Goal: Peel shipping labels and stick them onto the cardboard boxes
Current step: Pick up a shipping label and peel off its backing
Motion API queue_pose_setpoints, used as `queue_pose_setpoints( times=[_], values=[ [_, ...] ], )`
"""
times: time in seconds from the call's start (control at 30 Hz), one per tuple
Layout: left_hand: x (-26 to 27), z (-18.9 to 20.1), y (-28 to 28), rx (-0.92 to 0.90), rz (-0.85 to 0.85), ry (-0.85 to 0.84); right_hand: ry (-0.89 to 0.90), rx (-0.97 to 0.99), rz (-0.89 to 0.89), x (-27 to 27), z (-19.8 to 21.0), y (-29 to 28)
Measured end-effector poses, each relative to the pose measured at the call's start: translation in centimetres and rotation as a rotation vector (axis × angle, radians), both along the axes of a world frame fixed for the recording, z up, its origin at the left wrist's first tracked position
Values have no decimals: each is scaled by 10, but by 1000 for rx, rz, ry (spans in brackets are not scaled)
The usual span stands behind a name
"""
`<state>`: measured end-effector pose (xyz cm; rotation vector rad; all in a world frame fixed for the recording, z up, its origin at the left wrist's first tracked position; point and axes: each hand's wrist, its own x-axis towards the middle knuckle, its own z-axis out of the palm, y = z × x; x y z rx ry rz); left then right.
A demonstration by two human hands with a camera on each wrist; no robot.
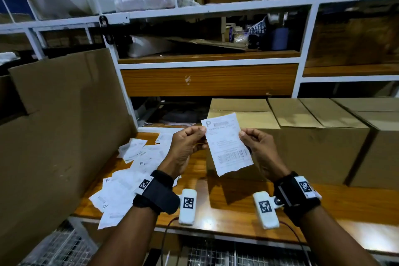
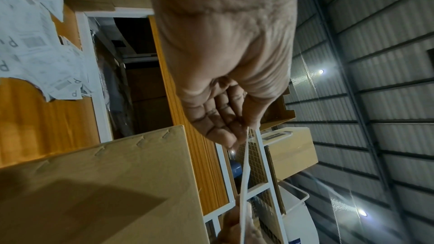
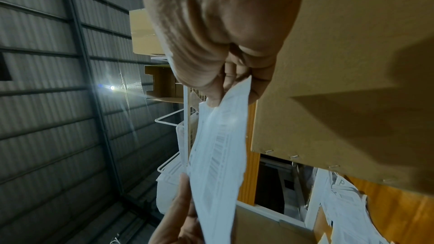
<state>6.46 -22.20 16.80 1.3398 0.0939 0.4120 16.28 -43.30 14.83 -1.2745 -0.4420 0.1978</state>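
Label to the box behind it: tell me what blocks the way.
Nothing visible does. The label is held in the air, pinched by the left hand and right hand, just in front of the box. Whether its backing is off cannot be seen.

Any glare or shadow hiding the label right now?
Head view: shipping label evenly lit and legible, held by left hand and right hand; their shadow falls on the desk. Both wrist views: ceiling lamps flare into streaks, and the label is soft.
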Motion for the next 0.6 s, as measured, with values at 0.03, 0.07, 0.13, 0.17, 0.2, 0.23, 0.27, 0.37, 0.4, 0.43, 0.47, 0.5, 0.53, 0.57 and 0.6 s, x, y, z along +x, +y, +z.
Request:
queue_pose_setpoints(
  times=[0.03, 0.07, 0.13, 0.17, 0.2, 0.23, 0.27, 0.37, 0.4, 0.43, 0.47, 0.5, 0.53, 0.57, 0.6],
  values=[
    [0, 1, -2, 2, 13, -4, -2, -9, 10, 0, -1, -2],
    [0, 2, -5, 11, 28, -11, -1, -24, 15, 0, -1, -3],
    [0, 3, -11, 40, 64, -29, -68, -157, -65, -2, -1, -2],
    [1, 2, -14, 59, 92, -39, -168, -285, -169, -4, 0, 0],
    [2, 2, -18, 77, 122, -48, -295, -396, -279, -6, 2, 3],
    [3, 2, -22, 87, 146, -52, -415, -445, -361, -10, 4, 6],
    [3, 2, -25, 86, 159, -55, -504, -431, -388, -14, 7, 10],
    [4, 3, -35, 49, 134, -64, -564, -325, -287, -25, 12, 20],
    [3, 4, -36, 34, 116, -68, -551, -295, -247, -26, 12, 22],
    [2, 5, -37, 19, 97, -72, -548, -272, -222, -27, 13, 23],
    [2, 5, -38, 8, 80, -74, -547, -260, -209, -27, 14, 22],
    [0, 6, -38, -4, 62, -72, -543, -259, -199, -27, 14, 21],
    [-1, 7, -39, -17, 40, -68, -537, -266, -187, -26, 14, 20],
    [-2, 9, -40, -36, 14, -65, -537, -277, -177, -25, 13, 19],
    [-2, 10, -40, -53, -8, -62, -543, -289, -169, -25, 13, 17]
  ],
)
